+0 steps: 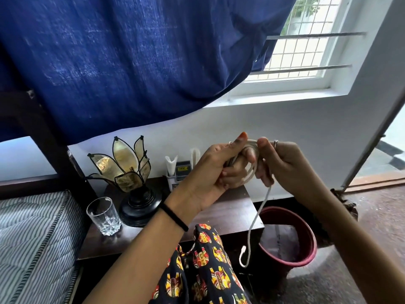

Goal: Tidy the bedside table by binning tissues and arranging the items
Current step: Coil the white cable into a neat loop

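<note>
A white charging cable [260, 209] is coiled around the fingers of my left hand [219, 167], which is held above the dark wooden bedside table [236, 209]. My right hand [282, 163] pinches the cable beside the coil, and the loose end with its plug hangs down over the table's right corner. On the table stand a clear drinking glass [104, 216], a petal-shaped lamp [129, 172] on a black base and a small white holder [177, 174] with a tissue and small items at the back. A maroon bin [291, 235] sits on the floor to the table's right.
A striped mattress [32, 238] lies at the left against a dark bed frame. A blue curtain [131, 62] hangs overhead in front of a barred window [306, 49]. An open doorway is at the far right. My patterned clothing [208, 270] fills the bottom centre.
</note>
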### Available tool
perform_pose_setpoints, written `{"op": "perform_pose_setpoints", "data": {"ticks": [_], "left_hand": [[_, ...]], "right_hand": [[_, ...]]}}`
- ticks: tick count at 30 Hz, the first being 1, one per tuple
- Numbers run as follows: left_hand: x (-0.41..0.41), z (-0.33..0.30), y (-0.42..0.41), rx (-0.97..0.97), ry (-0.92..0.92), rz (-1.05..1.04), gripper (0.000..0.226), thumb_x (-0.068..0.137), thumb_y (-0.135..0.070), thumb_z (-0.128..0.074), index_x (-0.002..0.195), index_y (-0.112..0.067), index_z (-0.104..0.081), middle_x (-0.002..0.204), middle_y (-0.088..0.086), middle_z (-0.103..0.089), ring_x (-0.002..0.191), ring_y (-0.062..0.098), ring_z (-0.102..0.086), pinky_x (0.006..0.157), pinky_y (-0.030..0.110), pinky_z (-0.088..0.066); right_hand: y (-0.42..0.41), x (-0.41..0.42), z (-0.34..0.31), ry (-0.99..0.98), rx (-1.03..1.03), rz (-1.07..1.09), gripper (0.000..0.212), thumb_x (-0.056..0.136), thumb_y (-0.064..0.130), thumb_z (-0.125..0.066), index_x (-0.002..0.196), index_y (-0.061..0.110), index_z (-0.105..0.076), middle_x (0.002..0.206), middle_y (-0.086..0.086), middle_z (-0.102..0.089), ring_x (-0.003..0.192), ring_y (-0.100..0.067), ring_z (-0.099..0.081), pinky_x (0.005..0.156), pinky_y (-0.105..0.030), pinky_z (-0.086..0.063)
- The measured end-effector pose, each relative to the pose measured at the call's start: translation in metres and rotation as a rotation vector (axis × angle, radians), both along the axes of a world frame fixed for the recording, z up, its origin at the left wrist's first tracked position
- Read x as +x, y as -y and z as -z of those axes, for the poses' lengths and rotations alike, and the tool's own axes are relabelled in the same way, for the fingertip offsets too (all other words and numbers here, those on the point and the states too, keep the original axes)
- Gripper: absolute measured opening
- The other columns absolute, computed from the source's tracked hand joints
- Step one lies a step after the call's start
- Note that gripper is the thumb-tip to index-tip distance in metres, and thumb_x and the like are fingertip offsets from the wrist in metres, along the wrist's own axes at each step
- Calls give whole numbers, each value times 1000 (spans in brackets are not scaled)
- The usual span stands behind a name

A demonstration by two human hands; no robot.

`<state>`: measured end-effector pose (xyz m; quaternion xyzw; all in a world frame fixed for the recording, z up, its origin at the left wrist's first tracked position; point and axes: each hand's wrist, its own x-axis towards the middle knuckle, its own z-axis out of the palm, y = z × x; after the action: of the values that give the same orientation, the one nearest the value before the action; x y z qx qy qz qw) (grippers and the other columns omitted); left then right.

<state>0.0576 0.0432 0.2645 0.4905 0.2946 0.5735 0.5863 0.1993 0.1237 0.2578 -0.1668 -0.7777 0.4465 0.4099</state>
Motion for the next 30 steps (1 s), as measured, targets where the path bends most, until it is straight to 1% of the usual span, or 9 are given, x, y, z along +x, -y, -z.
{"op": "perform_pose_setpoints", "data": {"ticks": [4, 7, 12, 15, 19, 22, 24, 26, 30], "left_hand": [[9, -10, -1, 11, 262, -9, 40, 92, -41, -44, 71, -14, -63, 37, -10, -29, 31, 1, -23, 36, 14, -24], [11, -18, -3, 29, 413, -49, 39, 91, -39, -43, 72, -12, -64, 38, -9, -29, 32, 2, -23, 40, 17, -20], [3, -26, -10, 69, 509, -155, 34, 95, -34, -41, 87, -10, -65, 48, -8, -36, 40, 4, -32, 48, 17, -28], [-9, -26, -12, 101, 483, -247, 27, 89, -30, -50, 98, -9, -64, 55, -7, -46, 50, 4, -47, 56, 16, -44], [-22, -20, -9, 85, 380, -341, 20, 85, -21, -56, 95, -10, -68, 65, -5, -64, 67, 8, -66, 69, 18, -54], [-28, -17, -7, 68, 194, -435, 15, 92, -12, -50, 96, -12, -64, 71, -4, -71, 77, 9, -70, 75, 17, -53], [-30, -16, -7, 70, 53, -477, 15, 94, -9, -48, 96, -13, -62, 75, -3, -73, 83, 10, -70, 81, 20, -49], [-30, -14, -5, 80, -101, -498, 16, 95, -7, -48, 95, -14, -62, 77, -2, -74, 84, 11, -70, 84, 21, -47], [-27, -14, 0, 134, -403, -484, 15, 97, -6, -47, 96, -11, -61, 72, -4, -71, 75, 8, -67, 76, 21, -48]], "right_hand": [[9, -8, 21, -158, -296, -41, 63, 90, 52, -39, 75, -8, -53, 54, -13, -56, 35, -18, -46, 37, -21, -35], [26, -17, 38, -146, -445, -45, 54, 90, 48, -37, 76, -2, -54, 53, -12, -57, 36, -19, -46, 39, -24, -36], [59, -22, 61, 35, -523, -99, 32, 96, 29, -41, 93, -1, -53, 61, -14, -57, 44, -23, -52, 40, -25, -44], [71, -18, 68, 178, -524, -123, 13, 99, 11, -41, 107, 6, -51, 56, -4, -56, 41, -21, -53, 38, -24, -42], [76, -6, 61, 371, -315, 10, 18, 98, 11, -43, 111, 21, -52, 64, -9, -57, 46, -26, -56, 43, -31, -48], [75, 6, 47, 499, -13, 138, 23, 96, 15, -47, 110, 31, -56, 63, -2, -60, 48, -15, -60, 57, -33, -53], [76, 12, 32, 507, 175, 220, 16, 95, 23, -50, 103, 32, -60, 56, 12, -53, 45, -1, -52, 58, -29, -51], [76, 15, 14, 480, 281, 284, 11, 93, 32, -51, 93, 27, -62, 52, 14, -49, 45, -1, -47, 55, -32, -51], [70, 13, -24, 384, 407, 397, 12, 86, 35, -62, 93, 27, -69, 73, 9, -73, 64, -14, -68, 63, -40, -56]]}}
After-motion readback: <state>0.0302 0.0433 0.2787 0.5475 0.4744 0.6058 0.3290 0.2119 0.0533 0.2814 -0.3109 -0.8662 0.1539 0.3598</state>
